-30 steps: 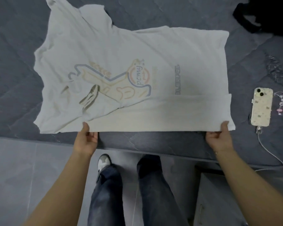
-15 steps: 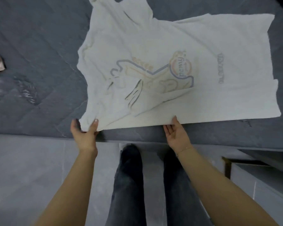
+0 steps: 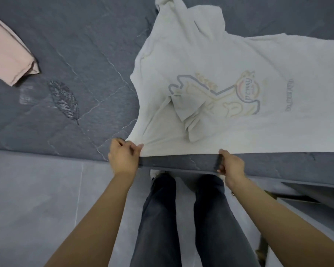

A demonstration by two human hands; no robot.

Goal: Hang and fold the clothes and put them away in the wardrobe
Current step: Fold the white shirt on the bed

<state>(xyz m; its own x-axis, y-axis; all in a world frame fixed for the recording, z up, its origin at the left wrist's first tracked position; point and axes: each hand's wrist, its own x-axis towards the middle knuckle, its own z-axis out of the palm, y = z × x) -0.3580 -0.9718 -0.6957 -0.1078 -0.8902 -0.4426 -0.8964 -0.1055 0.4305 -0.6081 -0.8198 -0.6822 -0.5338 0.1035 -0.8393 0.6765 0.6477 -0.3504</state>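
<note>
Surface: a dark grey quilted bed cover point(image 3: 69, 54), stitched with pale lines and a leaf motif point(image 3: 65, 101) picked out in glossy thread, fills the upper part of the view.
Room: pale grey floor tiles point(image 3: 37, 199) run below the bed's near edge; a low grey piece of furniture point(image 3: 305, 207) sits at the lower right, too cut off to name.
Person: standing hard up against the bed edge, dark jeans point(image 3: 183, 218) straight down the middle, both bare forearms reaching forward.
T-shirt: the white T-shirt point(image 3: 229, 60) lies spread on the cover, right of centre, its near edge along the bed's edge, its right side running out of view.
Left hand: the left hand point(image 3: 123, 157) is at the shirt's near left corner, fingers curled and pinching the fabric, and the cloth draws up into taut creases from that grip.
Right hand: the right hand point(image 3: 231, 164) sits just below the near edge, fingers curled around that edge of the fabric.
Fabric: soft, matte knit; a small flap is folded over at the middle, rumpled; a faded line-drawn print in grey, yellow and pink shows beside it.
Also there: a folded pink garment point(image 3: 6, 54) lies at the far left, well apart from the shirt.
</note>
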